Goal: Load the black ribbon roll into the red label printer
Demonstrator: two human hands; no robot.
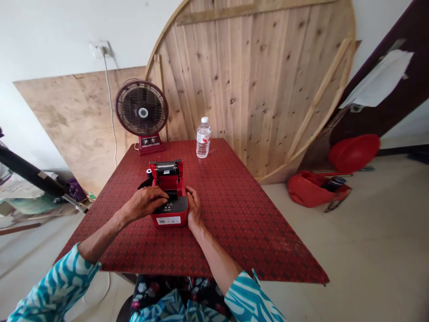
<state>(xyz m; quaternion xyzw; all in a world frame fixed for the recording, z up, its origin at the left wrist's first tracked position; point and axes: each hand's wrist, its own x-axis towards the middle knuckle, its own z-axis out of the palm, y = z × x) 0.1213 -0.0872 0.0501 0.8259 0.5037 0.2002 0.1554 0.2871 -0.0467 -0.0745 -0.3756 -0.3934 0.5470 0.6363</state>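
Observation:
A red and black label printer (179,205) stands on the table with its lid (166,168) raised and a white sticker (168,220) on its front. My right hand (194,208) wraps around the printer's right side, bracing it. My left hand (150,200) reaches over from the left, fingers bent together at the edge of the open compartment. Beside its fingertips a dark cylindrical part (172,195) shows in the compartment; whether they grip it is hidden. Behind my left hand lies a black item (145,183), partly covered, near a small white-ended roll (149,172).
A dark red fan (142,109) and a water bottle (203,137) stand at the back of the red patterned table (234,223). A large round wooden board (251,89) leans on the wall. On the floor at right are a red bag (301,190) and a red basin (355,153).

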